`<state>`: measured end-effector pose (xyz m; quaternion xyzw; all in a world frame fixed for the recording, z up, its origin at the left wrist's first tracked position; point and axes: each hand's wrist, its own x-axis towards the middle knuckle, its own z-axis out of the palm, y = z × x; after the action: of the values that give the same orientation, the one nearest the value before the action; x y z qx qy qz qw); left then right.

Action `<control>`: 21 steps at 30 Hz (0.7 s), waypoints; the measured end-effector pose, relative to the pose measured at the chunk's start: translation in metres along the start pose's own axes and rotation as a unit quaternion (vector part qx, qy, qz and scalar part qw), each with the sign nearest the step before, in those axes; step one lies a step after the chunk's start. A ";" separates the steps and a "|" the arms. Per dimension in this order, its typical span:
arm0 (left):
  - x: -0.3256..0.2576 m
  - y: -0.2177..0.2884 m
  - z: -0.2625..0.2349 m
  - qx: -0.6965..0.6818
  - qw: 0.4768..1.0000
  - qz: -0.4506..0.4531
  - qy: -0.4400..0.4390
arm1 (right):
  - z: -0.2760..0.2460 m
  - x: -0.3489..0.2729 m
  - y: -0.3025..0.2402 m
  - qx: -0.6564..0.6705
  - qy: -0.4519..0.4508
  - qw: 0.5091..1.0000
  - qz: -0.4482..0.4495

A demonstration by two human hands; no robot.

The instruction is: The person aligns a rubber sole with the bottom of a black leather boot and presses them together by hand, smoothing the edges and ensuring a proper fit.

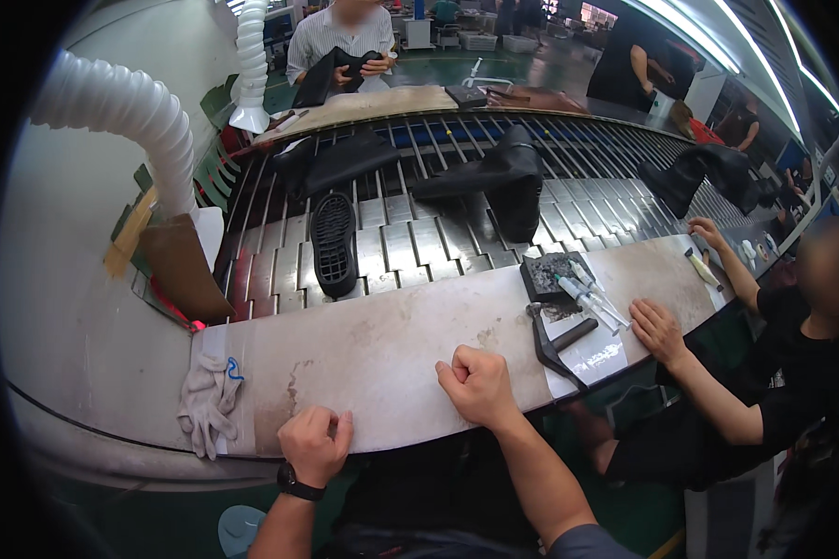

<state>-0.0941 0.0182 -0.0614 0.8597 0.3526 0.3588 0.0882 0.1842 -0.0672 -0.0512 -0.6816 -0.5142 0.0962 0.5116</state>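
Note:
My left hand (pixel 315 443) rests at the near edge of the pale worktop (pixel 391 326), fingers curled into a loose fist with nothing showing in it. A black watch circles that wrist. My right hand (pixel 478 384), also a closed fist with no object visible, lies on the worktop farther right. Nearest to it is a black-headed hammer (pixel 543 347). Beyond the hammer sits a dark, rough block (pixel 543 270), with several clear syringes (pixel 598 303) leaning beside and over it. Pale work gloves (pixel 207 401) lie at the left end, a blue loop on them.
On the metal conveyor (pixel 391 238) beyond lie a black shoe sole (pixel 334 244) and black boots (pixel 515 186). A co-worker's hand (pixel 657 331) rests on the worktop at right, near a tool (pixel 706 270). Opposite, another person holds a black boot. White hoses (pixel 130 107) hang left.

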 end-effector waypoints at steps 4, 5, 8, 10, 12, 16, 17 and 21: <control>-0.004 0.000 -0.002 0.012 1.000 -0.017 -0.015 | 0.001 0.001 0.001 0.004 0.014 1.000 -0.023; -0.004 -0.001 -0.002 0.019 0.999 -0.024 -0.022 | 0.001 -0.001 0.001 0.004 0.007 1.000 -0.016; 0.000 0.001 0.001 0.007 1.000 0.011 0.008 | 0.000 0.000 0.001 0.004 0.007 1.000 -0.016; -0.003 0.001 0.000 0.009 1.000 0.004 0.000 | 0.000 -0.001 0.002 0.002 0.015 1.000 -0.025; 0.000 0.002 0.003 0.010 1.000 -0.003 -0.006 | -0.001 -0.002 0.004 0.002 0.003 1.000 -0.004; -0.003 0.002 -0.001 0.014 1.000 0.003 -0.001 | 0.001 0.000 0.003 0.010 0.012 1.000 -0.022; -0.004 0.001 -0.002 0.018 1.000 -0.007 -0.005 | 0.002 0.000 0.002 0.011 0.004 1.000 -0.013; -0.003 -0.004 -0.007 0.030 0.999 0.017 0.012 | 0.008 0.002 -0.004 0.010 0.002 1.000 -0.009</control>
<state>-0.1025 0.0186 -0.0596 0.8637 0.3495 0.3594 0.0522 0.1772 -0.0611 -0.0508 -0.6720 -0.5185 0.0949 0.5201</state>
